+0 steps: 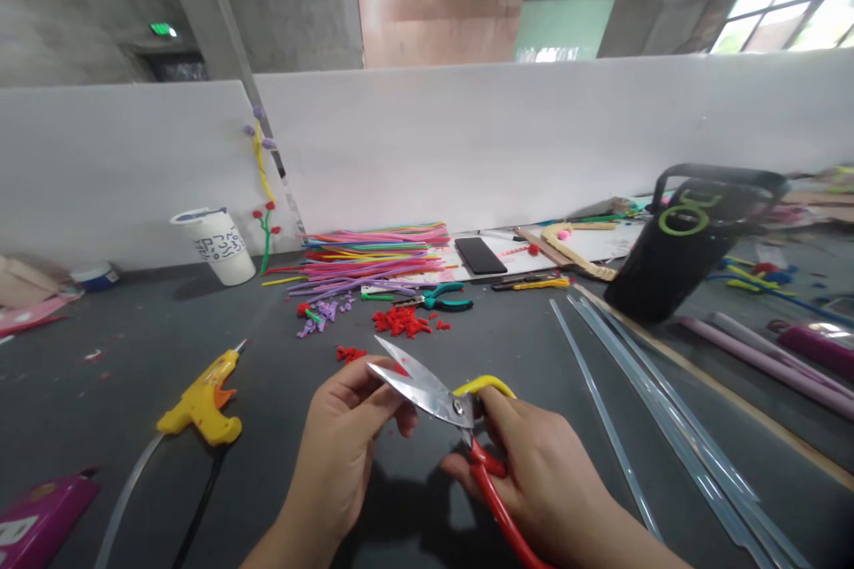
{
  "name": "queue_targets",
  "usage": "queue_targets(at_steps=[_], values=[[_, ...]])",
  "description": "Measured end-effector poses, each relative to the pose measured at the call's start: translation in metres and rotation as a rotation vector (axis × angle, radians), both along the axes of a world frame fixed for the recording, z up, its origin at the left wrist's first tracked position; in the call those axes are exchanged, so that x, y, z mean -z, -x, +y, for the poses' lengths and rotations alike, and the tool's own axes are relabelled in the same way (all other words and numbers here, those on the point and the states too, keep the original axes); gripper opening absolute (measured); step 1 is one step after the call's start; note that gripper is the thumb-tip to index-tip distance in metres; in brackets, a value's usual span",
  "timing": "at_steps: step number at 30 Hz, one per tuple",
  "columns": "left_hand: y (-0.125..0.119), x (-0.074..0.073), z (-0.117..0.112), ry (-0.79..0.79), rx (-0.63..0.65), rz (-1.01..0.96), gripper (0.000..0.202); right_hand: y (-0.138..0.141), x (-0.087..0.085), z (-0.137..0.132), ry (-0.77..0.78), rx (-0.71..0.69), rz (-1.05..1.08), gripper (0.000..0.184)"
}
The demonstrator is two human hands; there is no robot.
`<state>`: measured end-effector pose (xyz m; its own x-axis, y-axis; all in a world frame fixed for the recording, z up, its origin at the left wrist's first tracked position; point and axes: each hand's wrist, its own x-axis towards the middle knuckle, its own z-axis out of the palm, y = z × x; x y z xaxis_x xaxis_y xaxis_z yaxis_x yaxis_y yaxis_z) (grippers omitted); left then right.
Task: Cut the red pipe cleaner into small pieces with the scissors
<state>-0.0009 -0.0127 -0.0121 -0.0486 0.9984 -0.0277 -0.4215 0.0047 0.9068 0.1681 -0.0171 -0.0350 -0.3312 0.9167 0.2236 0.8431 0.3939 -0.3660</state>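
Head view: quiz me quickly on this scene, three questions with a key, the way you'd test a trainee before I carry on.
1. Which hand holds the scissors?
2. True or false: the scissors are closed.
3. Fill in: the yellow ___ lies to the left of the left hand.

Key:
1. The right hand.
2. False; the blades are apart.
3. Glue gun.

Blades of the scissors [444, 405] hide tips of left fingers [348, 379]; anything pinched there unclear. Red handle [499, 502] runs off bottom edge. Purple object [50, 516] cut by left edge; lettering [223, 240] on white cup [227, 260] too blurred to read.
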Motion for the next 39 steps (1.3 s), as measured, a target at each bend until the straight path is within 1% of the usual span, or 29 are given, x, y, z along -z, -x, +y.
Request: queue_targets(at_steps=[8,16,24,28,34,39], values=[[-0.0001,-0.0001,0.0007,-0.011,0.018,0.011,0.002,-0.0005,0.0045,0.0003,-0.023,-0.024,-0.007,0.037],[-0.0002,-0.0006,0.0001,-0.038,0.027,0.001,0.003,0.0000,0.0048,0.0013,-0.073,-0.035,-0.034,0.039],[0.0021,0.0056,0.0013,-0.088,-0.005,0.046,0.004,0.0009,0.0081,0.0022,-0.115,-0.016,-0.059,0.030],[0.0022,0.0052,0.0015,-0.081,-0.024,0.062,0.002,0.0003,0.0085,0.0033,-0.119,-0.003,-0.063,0.031],[0.0019,0.0045,0.0014,-0.081,-0.059,0.072,0.002,-0.0008,0.0084,0.0027,-0.157,0.007,-0.063,0.026],[0.0020,0.0052,0.0016,-0.079,-0.063,0.067,0.002,0.0009,0.0092,0.0034,-0.186,0.010,-0.077,0.026]])
